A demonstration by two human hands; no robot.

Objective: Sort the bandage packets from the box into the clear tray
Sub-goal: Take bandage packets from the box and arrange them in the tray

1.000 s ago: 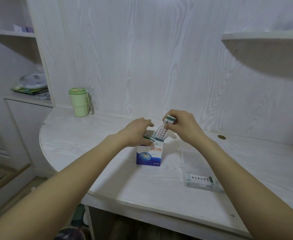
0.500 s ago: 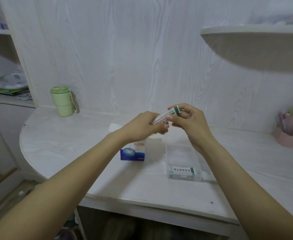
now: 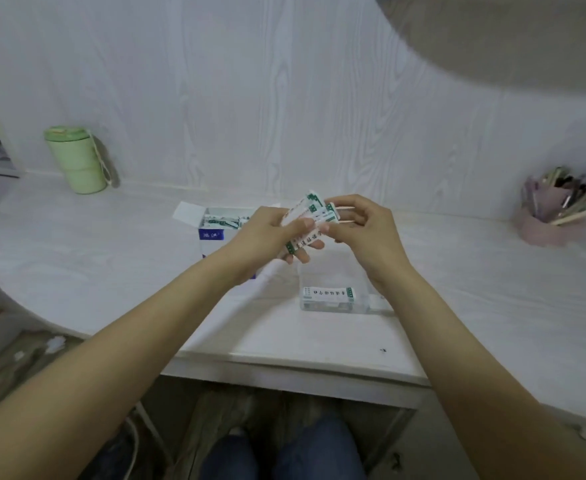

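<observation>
both hands pinch a small fan of bandage packets (image 3: 306, 224) in the air, above the far end of the clear tray (image 3: 360, 308). left hand (image 3: 265, 239) has thumb on top and fingers under the lower ends; right hand (image 3: 360, 230) pinches the upper ends between thumb and forefinger. the packets are splayed, not squared up.

the tray sits on the table (image 3: 111, 258) with one packet (image 3: 329, 293) already lying flat at its near end. the box (image 3: 217, 226) stands open just left of the tray, more packets visible inside, flap (image 3: 188, 212) up.

risks, as i judge them:
- loose fan: if either pinch eases while separating them, one slips out and drops on the table or beyond the tray wall.
- clear walls are hard to see, so it's easy to clip the rim with the right wrist and shove the tray.
- dropping several at once could leave them crossed or on edge rather than flat beside the one already in.
- left forearm passes close over the box; a careless sweep back could tip it and spill what's left.

green cup (image 3: 76, 160) and pink pen holder (image 3: 550, 220) are well away from the tray, no issue.
</observation>
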